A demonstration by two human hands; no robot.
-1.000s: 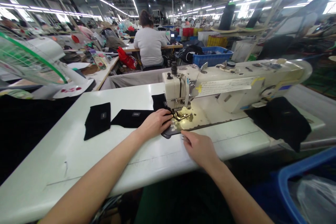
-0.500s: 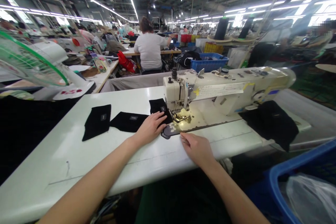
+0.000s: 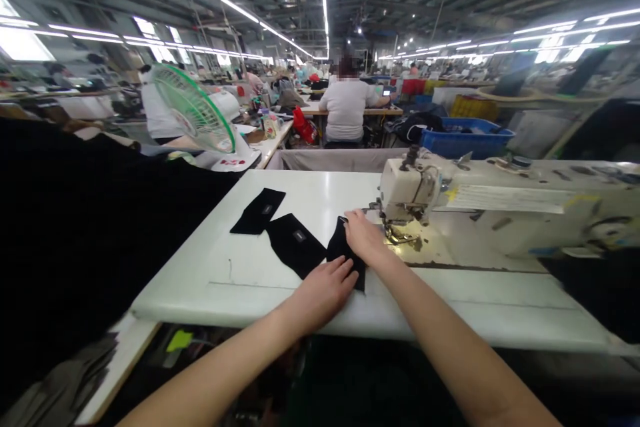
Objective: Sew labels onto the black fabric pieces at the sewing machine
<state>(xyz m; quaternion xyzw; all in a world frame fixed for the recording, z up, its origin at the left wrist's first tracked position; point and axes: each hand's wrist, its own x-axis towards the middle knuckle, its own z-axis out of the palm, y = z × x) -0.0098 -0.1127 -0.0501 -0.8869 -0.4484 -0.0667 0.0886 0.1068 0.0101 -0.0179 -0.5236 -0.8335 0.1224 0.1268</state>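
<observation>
My left hand (image 3: 325, 293) lies open and flat on the near part of a black fabric piece (image 3: 341, 239), fingers stretched forward. My right hand (image 3: 366, 237) is at the far end of that piece, its fingers closed on the edge; the thumb is partly hidden. The piece lies on the white table just left of the sewing machine (image 3: 411, 188), apart from the lit needle area (image 3: 400, 235). Left of it rest a second black piece (image 3: 295, 243) and a third black piece (image 3: 259, 212), each with a small grey label.
A large dark cloth pile (image 3: 90, 233) borders the table (image 3: 240, 307) on the left. More black fabric (image 3: 597, 287) hangs at the right. Beyond stand a green fan (image 3: 195, 107), a blue basket (image 3: 465, 140) and a seated person in a white shirt (image 3: 345, 110).
My view has swung left. The black piece has come away from the needle area toward the near left. My right hand has moved from the table's front to its far end.
</observation>
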